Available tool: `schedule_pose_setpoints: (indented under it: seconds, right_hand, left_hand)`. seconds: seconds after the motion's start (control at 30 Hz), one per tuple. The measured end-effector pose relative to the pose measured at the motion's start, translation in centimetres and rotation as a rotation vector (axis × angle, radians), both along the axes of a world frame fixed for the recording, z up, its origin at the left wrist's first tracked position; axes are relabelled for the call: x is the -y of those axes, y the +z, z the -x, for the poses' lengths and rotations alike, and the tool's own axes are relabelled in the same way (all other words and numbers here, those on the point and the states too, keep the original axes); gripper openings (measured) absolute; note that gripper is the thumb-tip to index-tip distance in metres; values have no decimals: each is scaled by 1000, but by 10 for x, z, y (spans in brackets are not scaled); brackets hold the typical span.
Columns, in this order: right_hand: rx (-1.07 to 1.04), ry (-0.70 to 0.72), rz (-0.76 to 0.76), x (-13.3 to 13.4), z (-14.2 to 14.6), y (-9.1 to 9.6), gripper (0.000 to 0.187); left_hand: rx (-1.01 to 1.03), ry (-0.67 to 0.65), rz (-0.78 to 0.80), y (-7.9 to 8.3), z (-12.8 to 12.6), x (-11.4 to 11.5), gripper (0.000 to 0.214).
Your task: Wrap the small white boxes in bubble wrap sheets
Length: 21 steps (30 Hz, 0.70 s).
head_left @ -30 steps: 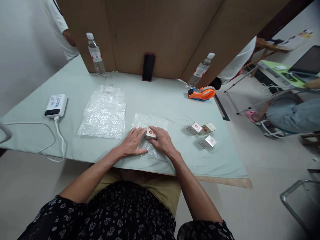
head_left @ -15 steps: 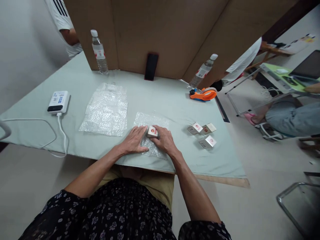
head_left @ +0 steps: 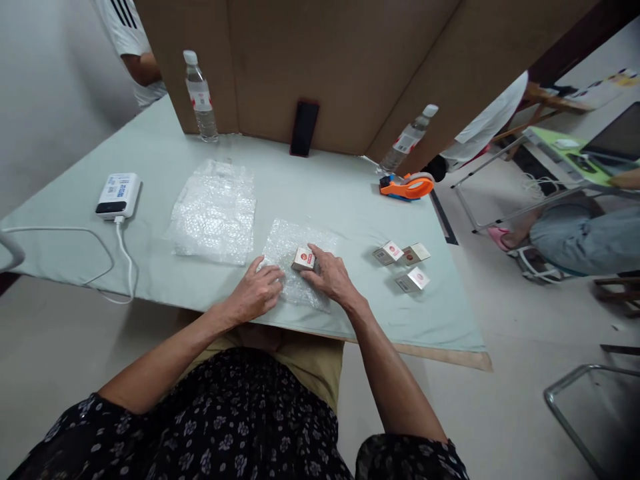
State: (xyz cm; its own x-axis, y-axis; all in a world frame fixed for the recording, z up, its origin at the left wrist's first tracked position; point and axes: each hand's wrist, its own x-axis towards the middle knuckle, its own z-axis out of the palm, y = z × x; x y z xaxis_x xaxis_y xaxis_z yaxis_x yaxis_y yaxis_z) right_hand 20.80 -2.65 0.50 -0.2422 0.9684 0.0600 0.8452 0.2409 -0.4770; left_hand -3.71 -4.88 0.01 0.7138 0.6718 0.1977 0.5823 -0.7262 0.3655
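Observation:
A small white box (head_left: 303,258) with a red mark lies on a sheet of bubble wrap (head_left: 293,245) near the table's front edge. My right hand (head_left: 333,275) has its fingers closed on the box's right side. My left hand (head_left: 257,291) rests on the near left part of that sheet with fingers curled, pinching its edge. Three more small boxes (head_left: 403,263) lie together on the table to the right of my right hand.
A stack of bubble wrap sheets (head_left: 213,212) lies to the left. A power bank (head_left: 117,195) with a cable sits far left. Two water bottles (head_left: 201,97), a dark phone (head_left: 303,127) and an orange tape dispenser (head_left: 406,187) stand along the cardboard screen. Other people are beyond the table.
My left hand has slid back from beside the box to the near edge of the bubble wrap and curled its fingers. My right hand stays on the box.

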Motion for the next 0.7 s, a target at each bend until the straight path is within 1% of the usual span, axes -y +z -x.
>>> schedule_pose_setpoints:
  seconds: [0.1,0.2,0.23,0.27,0.33,0.37,0.4,0.5,0.57,0.63,0.7]
  right_hand:
    - [-63,-31,-92,24,-8,8,71]
    - [-100,17,-109,45,-12,15,70]
    - [-105,27,-110,48,-11,16,65]
    - [-113,21,-117,47,-10,17,54]
    - [-153,-25,-144,39,-7,17,25]
    - [-194,-48,-155,32,-6,16,16]
    - [-249,-61,-160,24,-5,15,15]
    - [-453,-71,-114,0,-6,10,17]
    - [-578,-99,-35,-11,-7,5,19]
    - [-677,-137,48,-16,-7,0,22]
    - [-736,-163,90,-15,-5,-3,24]
  left_hand:
    - [150,75,11,3,-10,-7,19]
    - [297,190,38,12,-21,-21,17]
    - [324,223,51,16,-25,-27,16]
    - [335,254,70,20,-28,-33,16]
    - [318,285,132,27,-31,-45,14]
    - [302,281,168,30,-32,-51,11]
    - [290,263,197,32,-33,-55,10]
    - [294,193,220,34,-36,-64,22]
    - [321,216,257,31,-41,-68,20]
    - [361,276,363,28,-47,-71,15]
    - [408,320,469,24,-54,-73,10]
